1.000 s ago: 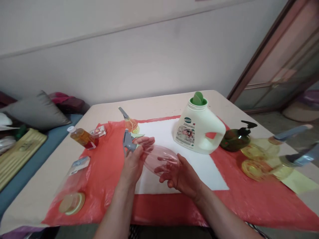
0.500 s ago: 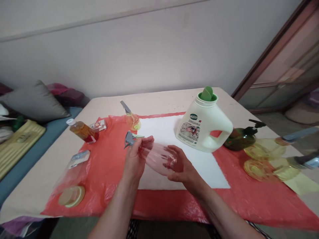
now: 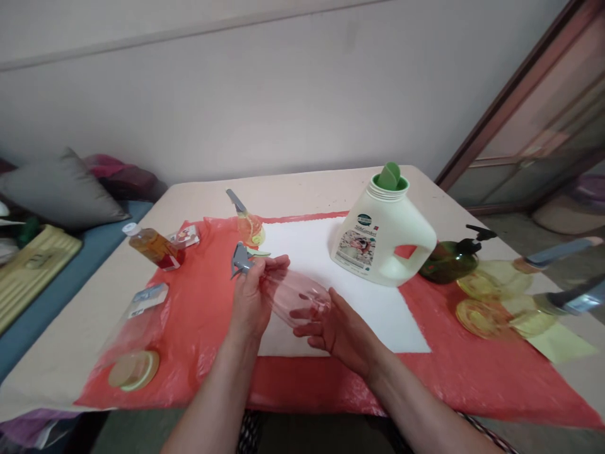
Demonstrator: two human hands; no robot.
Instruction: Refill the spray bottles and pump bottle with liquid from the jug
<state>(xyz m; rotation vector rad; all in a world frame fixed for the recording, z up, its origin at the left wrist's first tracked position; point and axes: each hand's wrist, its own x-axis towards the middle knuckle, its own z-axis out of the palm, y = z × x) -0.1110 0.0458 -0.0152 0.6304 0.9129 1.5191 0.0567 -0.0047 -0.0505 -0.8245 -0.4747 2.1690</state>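
A clear pink spray bottle (image 3: 293, 293) with a grey trigger head (image 3: 241, 260) lies tilted across both hands above the white sheet. My left hand (image 3: 249, 299) is closed around its neck, just below the trigger. At the base, my right hand (image 3: 347, 331) cups the bottle palm up, with the thumb by the bottom edge and the fingers curved underneath; some fingers show through the clear wall. Just beyond stands a white detergent jug (image 3: 380, 236) with a green cap (image 3: 390, 177) set in its mouth.
Red plastic sheeting (image 3: 203, 315) and a white sheet (image 3: 378, 325) cover the table. At left are an amber bottle (image 3: 155, 247), a small box (image 3: 186, 236) and a round lidded container (image 3: 135, 370). A yellow spray bottle (image 3: 250, 227) stands behind; a green pump bottle (image 3: 447, 261) and yellow spray bottles (image 3: 491, 318) are at right.
The right hand has rolled palm up and slid lower under the bottle's base. The bottle has shifted slightly left, with the left hand still around its neck.
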